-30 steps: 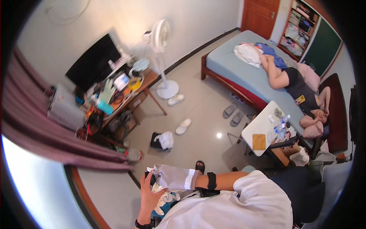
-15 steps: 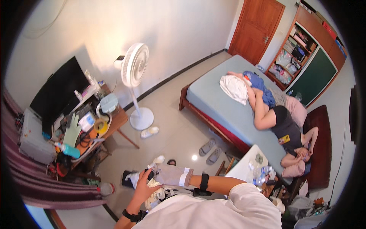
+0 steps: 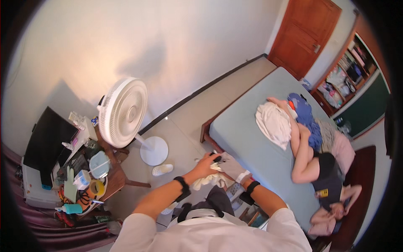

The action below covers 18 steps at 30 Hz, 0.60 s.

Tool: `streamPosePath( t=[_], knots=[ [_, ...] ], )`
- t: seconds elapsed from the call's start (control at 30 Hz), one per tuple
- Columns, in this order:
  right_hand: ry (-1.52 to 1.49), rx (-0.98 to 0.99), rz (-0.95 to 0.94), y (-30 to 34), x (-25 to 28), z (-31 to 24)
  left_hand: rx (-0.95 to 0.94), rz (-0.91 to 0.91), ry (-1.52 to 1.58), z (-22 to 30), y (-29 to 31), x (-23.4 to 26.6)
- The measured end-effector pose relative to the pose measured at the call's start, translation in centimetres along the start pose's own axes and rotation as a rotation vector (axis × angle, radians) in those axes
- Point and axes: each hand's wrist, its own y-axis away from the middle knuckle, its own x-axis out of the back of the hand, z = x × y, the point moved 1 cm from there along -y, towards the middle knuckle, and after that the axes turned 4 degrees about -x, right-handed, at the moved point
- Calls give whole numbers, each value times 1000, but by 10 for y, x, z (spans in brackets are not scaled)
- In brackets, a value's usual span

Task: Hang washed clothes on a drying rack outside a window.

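Observation:
My left hand (image 3: 205, 166) is closed around a bunched cream cloth (image 3: 210, 181), with a small black thing (image 3: 215, 158) at its fingertips. Close against it is my right hand (image 3: 232, 167), covered by a grey-beige glove with a white cuff. The right fingers are hidden, so their grip does not show. Both hands meet in front of my body, above the floor near the bed's corner. A dark band circles each of my wrists.
A white standing fan (image 3: 124, 112) is ahead on the left, beside a cluttered desk (image 3: 115, 180) with a monitor (image 3: 49, 145). A person (image 3: 327, 168) lies on the blue-sheeted bed (image 3: 241, 122) to the right. White shoes (image 3: 163, 169) are on the floor.
My hands have moved right and up in the picture, still together. The fan appears larger and nearer, and the white bedside table has left view.

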Motion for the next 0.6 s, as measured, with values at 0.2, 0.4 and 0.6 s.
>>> streamPosePath(
  t=[0.2, 0.4, 0.6],
  knots=[
    [-615, -762, 87, -43, -24, 211, 93, 136, 104, -123, -196, -88],
    [-877, -939, 78, -63, -23, 348, 167, 91, 177, -152, -323, -141],
    [-265, -853, 66, -66, -63, 453, 190, -221, -269, -205, -393, -161]
  ],
)
